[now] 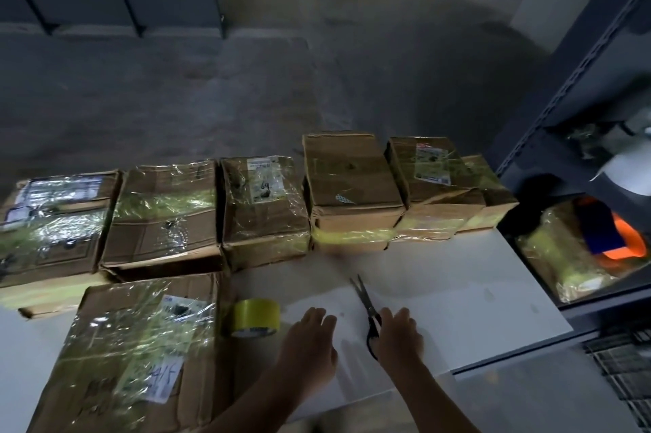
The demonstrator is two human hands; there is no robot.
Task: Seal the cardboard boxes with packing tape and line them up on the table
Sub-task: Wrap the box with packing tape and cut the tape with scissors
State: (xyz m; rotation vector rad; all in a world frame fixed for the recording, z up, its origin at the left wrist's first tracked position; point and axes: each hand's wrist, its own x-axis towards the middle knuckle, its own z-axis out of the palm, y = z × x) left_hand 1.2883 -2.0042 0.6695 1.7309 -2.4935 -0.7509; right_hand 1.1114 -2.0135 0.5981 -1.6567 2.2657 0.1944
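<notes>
Along the far edge of the white surface (458, 291) we see a row of cardboard boxes, side by side and wrapped in glossy tape. The leftmost box (53, 221) bears a pale printed sheet that we cannot read. Next comes the second box (162, 214), then the third box (264, 207), whose label carries a handwritten "64". Nearer to us, at the left, a large box (134, 355) lies alone in front of the row. Its white label has handwriting (perhaps digits, too blurred to read).

Just right of it the yellowish packing tape roll (255, 318) stands on its side. Our left hand (310, 341) is beside the roll, palm down, fingers straight and together, holding nothing. The black-handled scissors (368, 313) lie on the surface with their blades parted and pointing away. Our right hand (398, 334) lies over their handles with the fingers nearly straight.

Further right the row continues with a taller box (352, 182) and a labelled box (433, 175), print illegible. A metal shelf (581, 115) holds a taped bundle (556, 256).
</notes>
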